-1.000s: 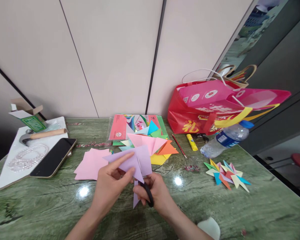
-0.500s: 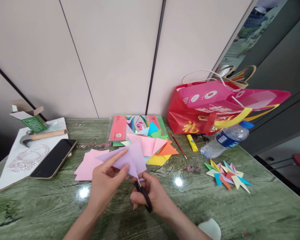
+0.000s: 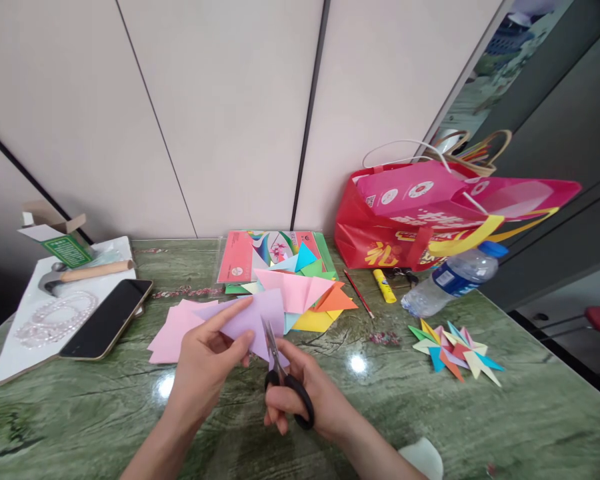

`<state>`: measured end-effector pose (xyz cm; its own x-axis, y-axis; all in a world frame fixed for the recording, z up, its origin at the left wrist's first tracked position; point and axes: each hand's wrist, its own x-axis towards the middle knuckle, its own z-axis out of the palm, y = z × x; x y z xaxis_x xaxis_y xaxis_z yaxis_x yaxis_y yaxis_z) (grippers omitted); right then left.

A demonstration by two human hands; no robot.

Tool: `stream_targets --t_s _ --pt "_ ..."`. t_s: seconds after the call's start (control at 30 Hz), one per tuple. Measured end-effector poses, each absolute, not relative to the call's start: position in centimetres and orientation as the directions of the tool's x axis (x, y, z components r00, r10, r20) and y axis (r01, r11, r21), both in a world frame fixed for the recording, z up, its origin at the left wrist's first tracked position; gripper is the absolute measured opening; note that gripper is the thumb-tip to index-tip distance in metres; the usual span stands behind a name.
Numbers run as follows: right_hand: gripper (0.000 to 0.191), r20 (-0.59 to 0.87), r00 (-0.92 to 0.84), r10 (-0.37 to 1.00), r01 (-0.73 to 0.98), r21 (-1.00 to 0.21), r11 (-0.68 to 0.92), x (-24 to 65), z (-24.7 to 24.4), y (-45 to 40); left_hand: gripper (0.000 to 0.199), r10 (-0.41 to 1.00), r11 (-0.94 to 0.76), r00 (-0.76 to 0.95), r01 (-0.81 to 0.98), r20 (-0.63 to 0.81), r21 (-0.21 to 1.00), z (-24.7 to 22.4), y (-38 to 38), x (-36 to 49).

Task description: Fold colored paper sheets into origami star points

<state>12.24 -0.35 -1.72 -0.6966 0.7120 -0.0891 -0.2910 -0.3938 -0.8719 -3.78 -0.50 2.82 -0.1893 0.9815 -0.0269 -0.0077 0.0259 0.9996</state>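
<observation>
My left hand [image 3: 213, 353] pinches a sheet of purple paper [image 3: 260, 319] between thumb and fingers, held above the table. My right hand [image 3: 300, 390] grips black-handled scissors [image 3: 275, 353]. Their blades are slightly parted and lie at the lower right part of the purple paper. Pink paper sheets [image 3: 173, 331] lie on the table left of my left hand. Behind the purple paper is a pile of folded coloured paper pieces [image 3: 300, 290], pink, orange, yellow, green and blue.
A flat paper pack [image 3: 237, 257] lies behind the pile. To the right are a red pencil [image 3: 359, 293], a yellow glue stick [image 3: 384, 287], a plastic bottle [image 3: 450, 280], a red bag [image 3: 360, 227] and folded paper stars [image 3: 455, 350]. A phone [image 3: 107, 320] and a hammer [image 3: 95, 271] lie left.
The scissors have opened from nearly closed, and my right hand has shifted slightly right and down. The purple paper now bends more, with its right part curling upward.
</observation>
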Motion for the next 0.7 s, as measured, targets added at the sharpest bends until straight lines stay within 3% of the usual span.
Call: stream_targets --t_s 0.17,0.5,0.7 --pt "0.067 -0.09 -0.655 0.75 -0.258 -0.906 -0.334 12.1 -1.4 -0.3 0.047 0.987 0.062 -0.139 -0.098 -0.076 0.993 3.1 -0.5 -3.4" --pt "0.066 -0.103 -0.619 0.779 -0.249 -0.915 -0.318 11.9 -1.6 -0.4 0.048 0.989 0.066 -0.126 -0.042 -0.071 0.997 3.4 -0.7 -3.2" --pt "0.048 -0.077 -0.577 0.813 -0.318 -0.896 -0.31 11.7 -1.5 -0.3 0.048 0.994 0.069 -0.086 0.037 -0.066 0.997 3.3 -1.1 -2.5"
